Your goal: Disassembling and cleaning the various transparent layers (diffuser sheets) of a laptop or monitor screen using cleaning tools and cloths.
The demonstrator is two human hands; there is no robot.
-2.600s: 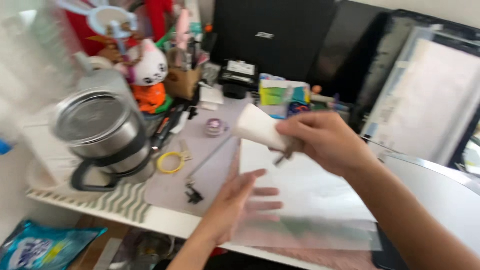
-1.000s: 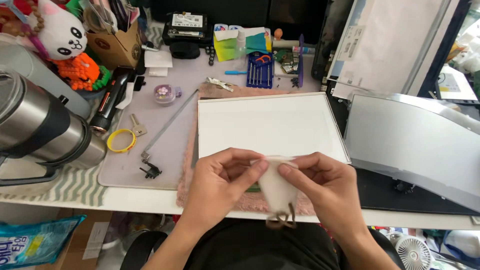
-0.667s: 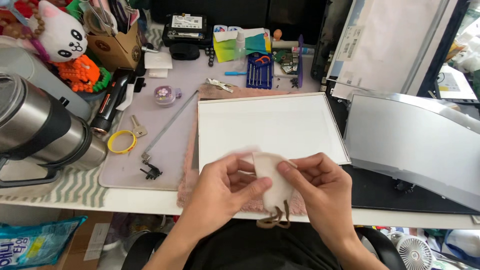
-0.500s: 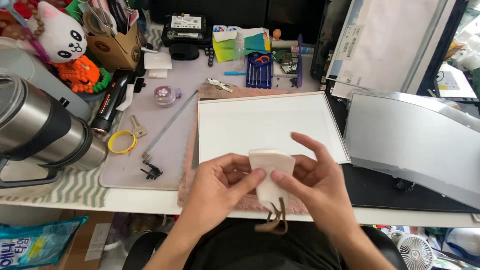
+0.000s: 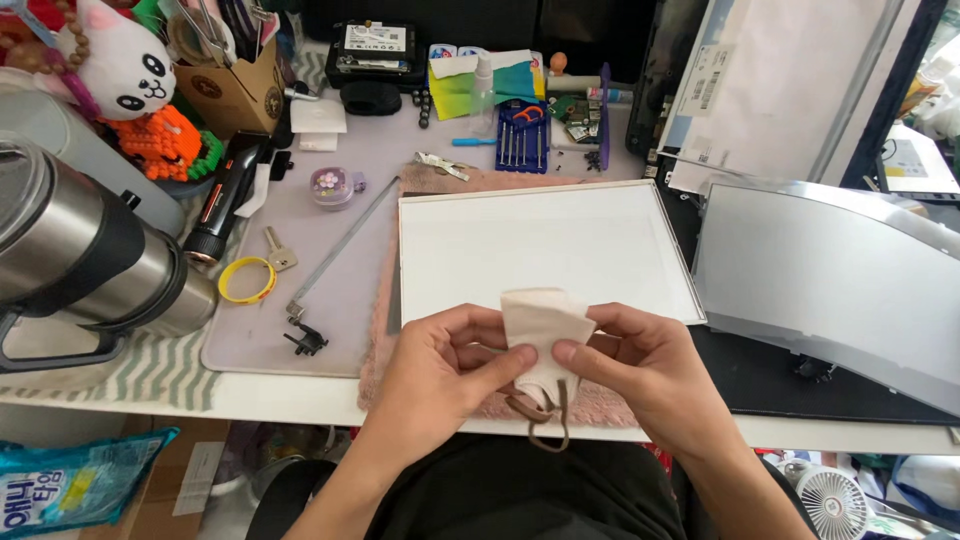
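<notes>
Both my hands hold a small beige cloth pouch [image 5: 541, 330] with a brown cord loop hanging below it, just above the desk's near edge. My left hand [image 5: 440, 370] pinches its left side with thumb and fingers. My right hand [image 5: 640, 365] grips the right side, thumb across the front. Behind the pouch lies a white flat panel [image 5: 540, 245] on a pink mat [image 5: 380, 340].
A steel tumbler [image 5: 75, 255] lies on its side at left. A yellow ring [image 5: 247, 279], a key, a metal hinge bar [image 5: 335, 250] and a torch rest on a grey mat. A screwdriver set [image 5: 522, 140] sits behind; a silver laptop lid [image 5: 830, 280] is right.
The view has tilted down from the desk's left to straight over the panel. My hands brought the pouch close to me and keep turning and re-gripping it between the fingers.
</notes>
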